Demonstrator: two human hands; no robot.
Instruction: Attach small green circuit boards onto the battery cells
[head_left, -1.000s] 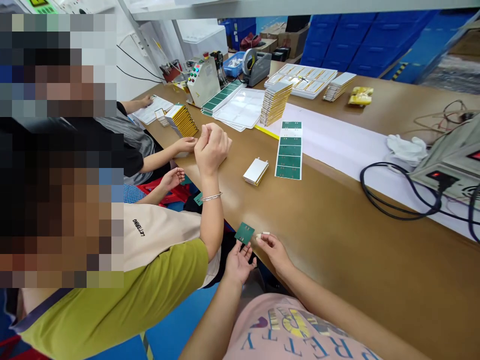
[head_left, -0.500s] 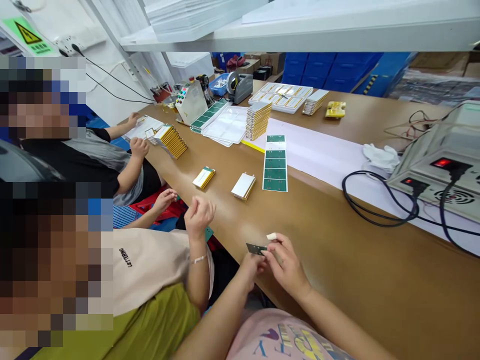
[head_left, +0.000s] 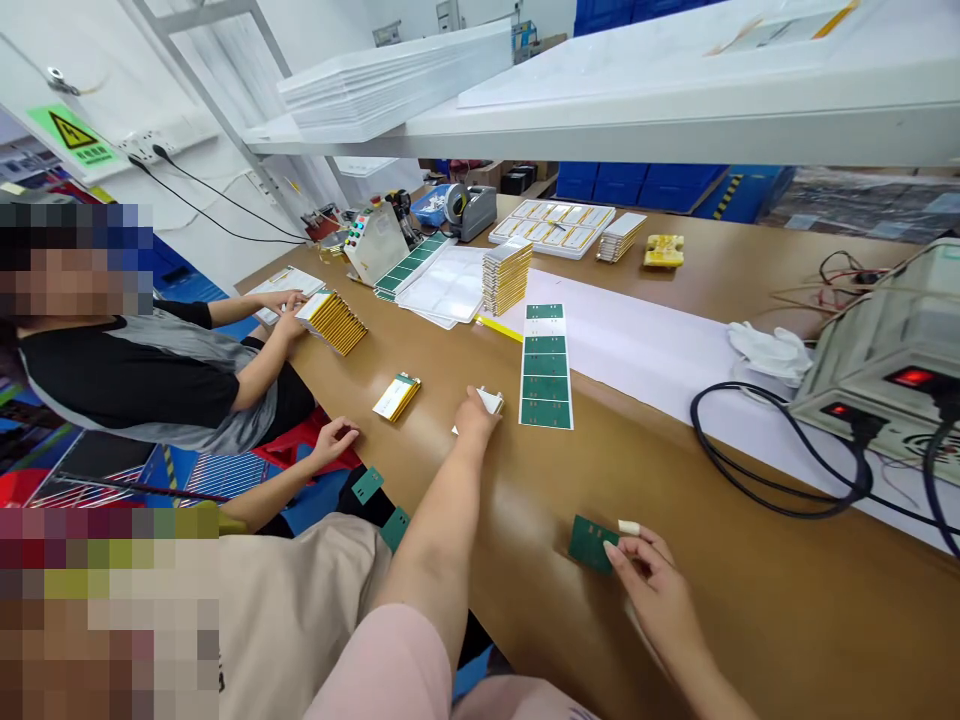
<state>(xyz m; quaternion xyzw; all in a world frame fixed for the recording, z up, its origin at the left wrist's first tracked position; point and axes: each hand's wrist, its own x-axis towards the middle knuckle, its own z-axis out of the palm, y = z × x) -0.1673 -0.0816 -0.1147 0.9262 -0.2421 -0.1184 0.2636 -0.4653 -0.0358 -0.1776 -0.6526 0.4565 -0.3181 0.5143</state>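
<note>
In the head view, the left hand (head_left: 474,412) is stretched far forward over the brown table (head_left: 720,620), arm nearly straight, its fingers closed over a white flat pack (head_left: 489,402) lying just left of a strip of green cards (head_left: 545,366). The right hand (head_left: 658,590) is kept near the body, wrist bent, with a single green card (head_left: 590,542) pinched at its edge between thumb and a taped fingertip, the card lying flat on the table. A yellow-edged pack (head_left: 397,396) lies apart to the left. On the wall, a green warning sign (head_left: 73,135) with a lightning triangle is seen; its writing cannot be read.
</note>
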